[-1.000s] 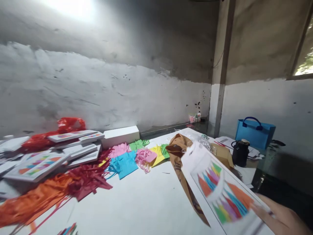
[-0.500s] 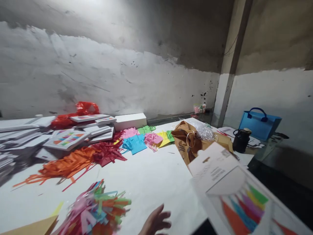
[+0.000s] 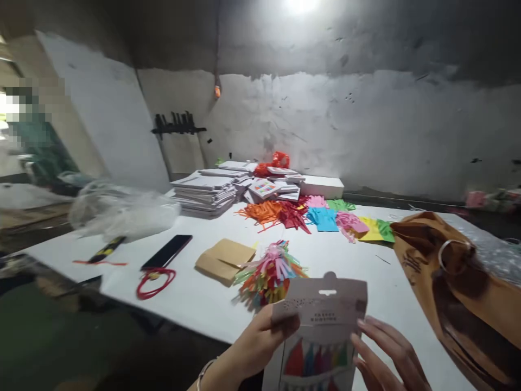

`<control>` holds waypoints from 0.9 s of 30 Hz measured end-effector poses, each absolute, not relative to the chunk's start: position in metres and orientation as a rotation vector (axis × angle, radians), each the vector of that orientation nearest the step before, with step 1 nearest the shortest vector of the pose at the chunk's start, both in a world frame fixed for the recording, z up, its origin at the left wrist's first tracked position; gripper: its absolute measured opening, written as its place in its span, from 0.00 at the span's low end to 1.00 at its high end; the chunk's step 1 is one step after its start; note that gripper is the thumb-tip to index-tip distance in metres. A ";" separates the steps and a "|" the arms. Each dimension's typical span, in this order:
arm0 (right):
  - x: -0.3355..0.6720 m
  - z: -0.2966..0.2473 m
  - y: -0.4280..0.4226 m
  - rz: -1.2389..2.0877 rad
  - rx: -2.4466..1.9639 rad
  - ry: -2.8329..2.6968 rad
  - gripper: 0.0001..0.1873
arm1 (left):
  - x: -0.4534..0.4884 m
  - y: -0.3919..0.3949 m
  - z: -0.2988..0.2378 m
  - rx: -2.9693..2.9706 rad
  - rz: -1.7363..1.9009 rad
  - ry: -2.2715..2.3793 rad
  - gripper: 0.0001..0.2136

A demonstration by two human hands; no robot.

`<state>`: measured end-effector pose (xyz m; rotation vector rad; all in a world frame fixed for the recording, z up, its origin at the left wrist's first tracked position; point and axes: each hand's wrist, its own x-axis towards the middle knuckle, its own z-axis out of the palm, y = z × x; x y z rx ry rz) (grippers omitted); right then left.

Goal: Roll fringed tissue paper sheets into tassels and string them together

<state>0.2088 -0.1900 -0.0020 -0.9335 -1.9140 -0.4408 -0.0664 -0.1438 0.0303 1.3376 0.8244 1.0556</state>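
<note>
A white cardboard box with a hanging tab (image 3: 325, 317), printed with colourful tassels on a string, stands up close in front of me at the bottom. My left hand (image 3: 262, 339) grips its left edge, thumb on the front face. Along the right edge, my right hand (image 3: 391, 353) has its fingers stretched out, fingertips touching the box; its thumb is hidden. Just behind the box lies a bundle of multicoloured paper tassels (image 3: 272, 271). The lower part of the box runs out of view.
A brown paper piece (image 3: 223, 259), a phone (image 3: 167, 252), a red cord (image 3: 157, 283) and a cutter knife (image 3: 108, 250) lie left. Stacked white boxes (image 3: 205, 193) and coloured tassel strips (image 3: 262, 213) stand behind. A brown bag (image 3: 456, 282) lies right, clear plastic (image 3: 122, 209) far left.
My view has swung left. The box has come from the lower right to the middle, and a hand that was open and apart from it is replaced by my left hand gripping it.
</note>
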 end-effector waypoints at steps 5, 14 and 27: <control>0.144 0.026 -0.148 -0.325 -0.643 -2.052 0.27 | -0.098 -0.155 0.014 1.072 1.000 0.708 0.22; 0.106 0.008 -0.115 0.145 -0.565 -2.075 0.18 | -0.123 -0.148 -0.017 0.801 0.951 0.656 0.24; 0.123 0.017 -0.108 0.134 -0.565 -2.168 0.14 | -0.110 -0.136 -0.021 0.941 0.815 0.570 0.25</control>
